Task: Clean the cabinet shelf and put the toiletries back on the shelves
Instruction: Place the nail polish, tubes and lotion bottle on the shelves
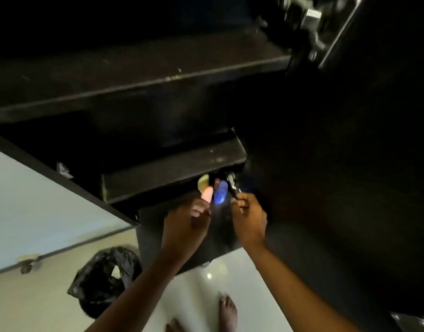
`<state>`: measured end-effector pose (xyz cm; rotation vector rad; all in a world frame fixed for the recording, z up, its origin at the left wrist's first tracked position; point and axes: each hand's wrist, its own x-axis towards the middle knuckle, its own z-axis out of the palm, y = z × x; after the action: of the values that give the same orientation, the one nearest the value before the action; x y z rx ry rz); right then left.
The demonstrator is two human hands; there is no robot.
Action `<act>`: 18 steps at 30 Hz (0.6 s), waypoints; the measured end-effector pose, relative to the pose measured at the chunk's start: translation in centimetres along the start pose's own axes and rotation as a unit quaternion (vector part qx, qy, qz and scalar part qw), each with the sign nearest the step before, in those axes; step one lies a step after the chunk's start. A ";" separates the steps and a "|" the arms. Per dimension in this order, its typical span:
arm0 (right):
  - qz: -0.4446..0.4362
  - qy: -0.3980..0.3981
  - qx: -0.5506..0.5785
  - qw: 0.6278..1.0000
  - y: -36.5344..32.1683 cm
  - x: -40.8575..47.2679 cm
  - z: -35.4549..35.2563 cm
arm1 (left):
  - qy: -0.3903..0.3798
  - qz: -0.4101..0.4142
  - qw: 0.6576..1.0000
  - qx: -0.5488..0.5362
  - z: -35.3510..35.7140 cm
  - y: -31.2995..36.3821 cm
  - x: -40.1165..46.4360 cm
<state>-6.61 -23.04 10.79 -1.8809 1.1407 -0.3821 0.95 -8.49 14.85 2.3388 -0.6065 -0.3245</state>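
A dark cabinet has a bare upper shelf (pixel 139 75) and a smaller lower shelf (pixel 172 164). Below the lower shelf, small toiletries stand together: a yellowish item (pixel 203 182), a pink bottle (pixel 206 195) and a blue bottle (pixel 221 191). My left hand (pixel 187 224) is closed around the pink bottle. My right hand (pixel 248 219) pinches a small metal tool (pixel 232 185), just right of the blue bottle. The scene is dim and blurred.
The open cabinet door (pixel 373 140) stands at the right, with metal hinges (pixel 311 17) at the top. A bin lined with a black bag (pixel 105 276) sits on the pale tiled floor (pixel 206 295) at lower left. My bare feet (pixel 227 312) are below.
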 end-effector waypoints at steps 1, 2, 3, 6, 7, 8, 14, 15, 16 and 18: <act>0.044 -0.015 -0.010 0.999 1.8 0.8 1.2 | 0.004 -0.027 1.000 -0.007 1.6 -1.3 0.6; 0.069 -0.030 -0.016 0.997 3.4 1.4 2.3 | 0.008 -0.056 0.998 -0.021 3.0 -2.5 1.3; 0.081 -0.044 -0.016 0.996 4.6 2.0 3.4 | 0.011 -0.083 0.996 -0.036 4.2 -3.5 1.9; 0.072 -0.061 -0.006 0.996 6.6 3.3 6.3 | 0.020 -0.127 0.991 -0.048 7.6 -6.1 4.0; 0.059 -0.059 -0.011 0.996 6.9 3.8 7.2 | 0.017 -0.135 0.989 -0.048 8.6 -6.9 4.6; 0.043 -0.053 -0.017 0.998 7.2 4.2 8.1 | 0.015 -0.139 0.989 -0.049 9.5 -7.6 5.2; -0.012 0.000 -0.010 1.000 7.4 5.4 11.5 | 0.043 -0.137 0.987 -0.070 12.9 -9.8 7.4; -0.011 0.007 -0.007 1.000 7.4 5.4 11.7 | 0.049 -0.135 0.987 -0.072 13.2 -10.0 7.5; -0.009 0.013 -0.003 1.000 7.4 5.4 11.8 | 0.054 -0.133 0.987 -0.074 13.5 -10.2 7.7; -0.010 0.026 0.002 1.000 7.5 5.5 12.1 | 0.065 -0.126 0.986 -0.083 13.8 -10.6 7.8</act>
<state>-0.20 -22.69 -3.08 -1.8904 1.1550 -0.4465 5.85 -13.22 -2.96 2.2554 -0.2111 -0.3207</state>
